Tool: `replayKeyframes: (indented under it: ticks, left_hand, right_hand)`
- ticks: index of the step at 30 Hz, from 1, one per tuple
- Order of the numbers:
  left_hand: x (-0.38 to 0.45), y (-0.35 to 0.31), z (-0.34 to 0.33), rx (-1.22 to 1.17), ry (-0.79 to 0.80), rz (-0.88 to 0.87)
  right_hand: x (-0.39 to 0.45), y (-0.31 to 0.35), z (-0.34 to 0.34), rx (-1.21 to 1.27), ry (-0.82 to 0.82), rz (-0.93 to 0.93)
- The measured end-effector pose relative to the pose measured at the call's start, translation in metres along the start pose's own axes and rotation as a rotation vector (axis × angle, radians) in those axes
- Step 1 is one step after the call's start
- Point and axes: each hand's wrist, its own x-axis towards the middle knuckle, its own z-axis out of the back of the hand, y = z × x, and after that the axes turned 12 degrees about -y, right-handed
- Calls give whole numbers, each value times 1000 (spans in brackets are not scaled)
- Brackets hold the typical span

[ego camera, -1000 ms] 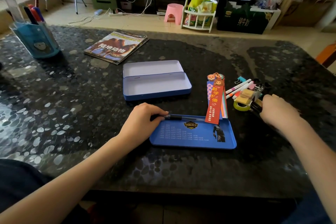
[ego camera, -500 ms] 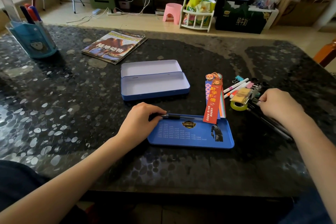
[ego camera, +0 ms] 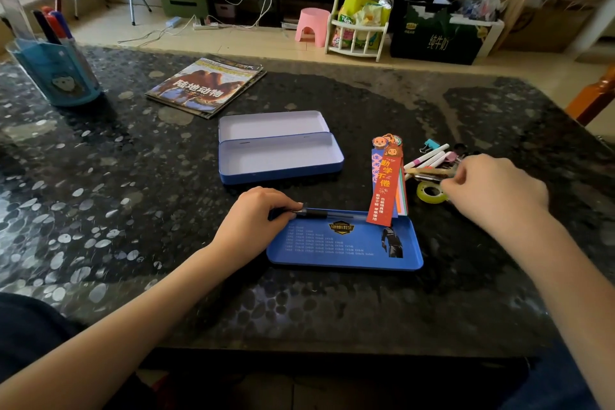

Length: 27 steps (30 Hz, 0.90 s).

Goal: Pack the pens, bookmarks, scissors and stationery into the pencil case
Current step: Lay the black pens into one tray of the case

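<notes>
The blue tin pencil case (ego camera: 279,156) lies open mid-table, its inside bare. In front of it sits a blue printed tray (ego camera: 346,245). A black pen (ego camera: 321,214) lies along the tray's far edge, and my left hand (ego camera: 256,220) pinches its left end. A stack of bookmarks (ego camera: 387,183) leans on the tray's far right corner. To the right is a pile with white markers (ego camera: 427,155), a blue binder clip (ego camera: 431,144) and a tape roll (ego camera: 431,194). My right hand (ego camera: 492,190) hovers over the pile, fingers curled, its tips pinching a thin dark pen (ego camera: 427,178). It hides the rest of the pile.
A magazine (ego camera: 206,88) lies behind the case. A blue pen holder (ego camera: 56,73) with markers stands at the far left. The dark stone table (ego camera: 133,210) ends just behind the magazine. An orange chair (ego camera: 595,96) stands at the right edge.
My right hand slid left and away from me onto the stationery pile, covering the black pens that lay under it. My left hand stays on the black pen.
</notes>
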Motion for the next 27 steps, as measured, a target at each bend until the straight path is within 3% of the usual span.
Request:
replayKeyframes:
  ticks: [4,7,11,15,19,23,27]
  left_hand:
    - [-1,-1,-1,20,-5,10]
    - [0,-1,0,-13,-1,30]
    - [0,-2,1,-63,3,53]
    - [-1,-1,1,-110,-6,57]
    - [-2,-2,0,-128,43,-3]
    - [-2,-1,-1,-86,21,-24]
    - [-3,-2,-2,-40,6,-47]
  right_hand:
    - [-23,20,6,265,-44,237]
    - [-42,37,-1,576,99,424]
    - [-57,57,-26,667,292,653]
    - [-64,72,-44,714,215,662]
    - [-69,80,-51,590,29,710]
    - [-65,78,-47,550,-28,702]
    - [-36,54,-34,468,-66,483]
